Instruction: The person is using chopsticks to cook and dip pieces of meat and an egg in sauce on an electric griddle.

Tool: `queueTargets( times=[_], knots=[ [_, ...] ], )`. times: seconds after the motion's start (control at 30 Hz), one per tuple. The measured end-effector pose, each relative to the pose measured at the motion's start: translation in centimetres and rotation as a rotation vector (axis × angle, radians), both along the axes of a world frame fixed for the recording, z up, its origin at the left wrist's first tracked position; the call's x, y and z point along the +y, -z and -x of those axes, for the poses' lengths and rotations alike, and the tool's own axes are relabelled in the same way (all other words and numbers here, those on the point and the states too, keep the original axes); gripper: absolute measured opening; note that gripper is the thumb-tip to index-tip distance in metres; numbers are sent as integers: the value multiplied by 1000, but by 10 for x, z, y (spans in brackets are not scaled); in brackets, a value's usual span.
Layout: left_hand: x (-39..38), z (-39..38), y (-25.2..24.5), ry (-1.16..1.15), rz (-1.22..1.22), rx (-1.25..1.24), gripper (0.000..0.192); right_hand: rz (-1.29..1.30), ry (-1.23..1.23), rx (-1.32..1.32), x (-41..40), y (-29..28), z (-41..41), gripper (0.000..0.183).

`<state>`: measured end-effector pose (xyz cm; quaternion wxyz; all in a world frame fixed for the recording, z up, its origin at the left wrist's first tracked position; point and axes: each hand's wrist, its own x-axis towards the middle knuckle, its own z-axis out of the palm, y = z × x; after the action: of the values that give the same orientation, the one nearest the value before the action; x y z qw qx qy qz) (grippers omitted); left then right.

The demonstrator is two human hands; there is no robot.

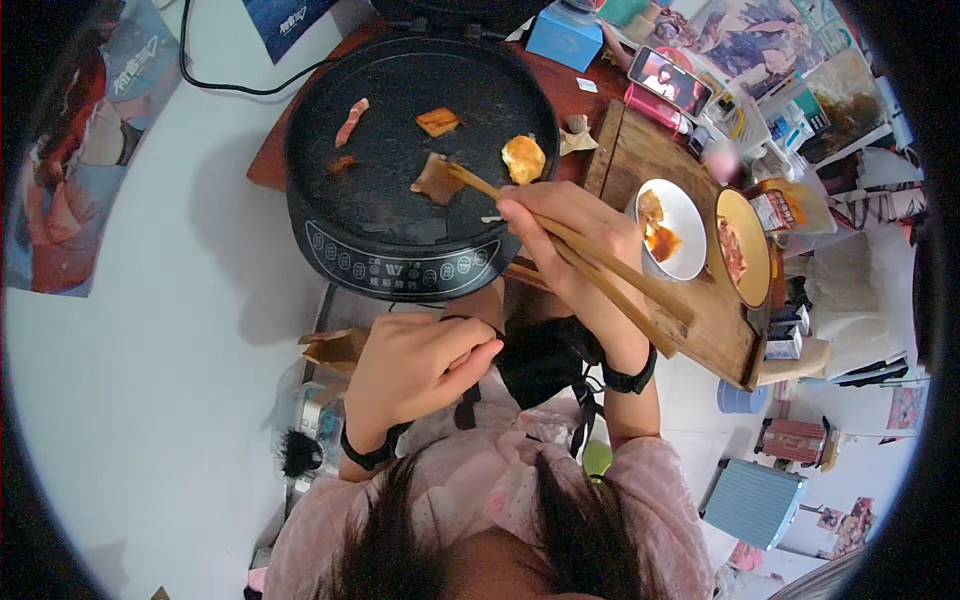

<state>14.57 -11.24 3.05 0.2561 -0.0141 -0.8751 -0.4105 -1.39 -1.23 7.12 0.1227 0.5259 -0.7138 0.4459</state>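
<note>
My right hand (pixel 581 247) holds a pair of wooden chopsticks (pixel 615 274), whose tips touch a browned slice of food (pixel 439 180) on the round black electric griddle (pixel 420 82). Around that slice lie a strip of meat (pixel 352 122), an orange-brown piece (pixel 438 121), a small browned scrap (pixel 341 165) and a golden round piece (pixel 523 159) near the right rim. My left hand (pixel 424 367) is loosely closed in front of the griddle, with nothing visible in it. A white bowl (pixel 694 232) with sauce and food pieces stands right of my right hand, beside a yellow bowl (pixel 757 255) of raw-looking sliced meat.
Both bowls stand on a wooden board (pixel 720 330). Behind it are a propped phone (pixel 670 81), a pink tube (pixel 651 110) and crowded packages. A crumpled tissue (pixel 577 136) lies right of the griddle. The black power cord (pixel 247 91) runs off left; a blue box (pixel 564 37) stands behind.
</note>
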Motion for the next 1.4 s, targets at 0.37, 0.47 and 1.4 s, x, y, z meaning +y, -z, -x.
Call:
queueTargets(
  times=[0.37,0.47,1.4],
  knots=[
    [12,6,7,57,40,29,9,-22,-2,3,13,4,8,10],
    [12,7,5,66,39,-8,9,-16,44,84,14,2,8,7],
    [9,10,14,90,64,-18,8,-167,-2,-128,45,9,12,24]
  ],
)
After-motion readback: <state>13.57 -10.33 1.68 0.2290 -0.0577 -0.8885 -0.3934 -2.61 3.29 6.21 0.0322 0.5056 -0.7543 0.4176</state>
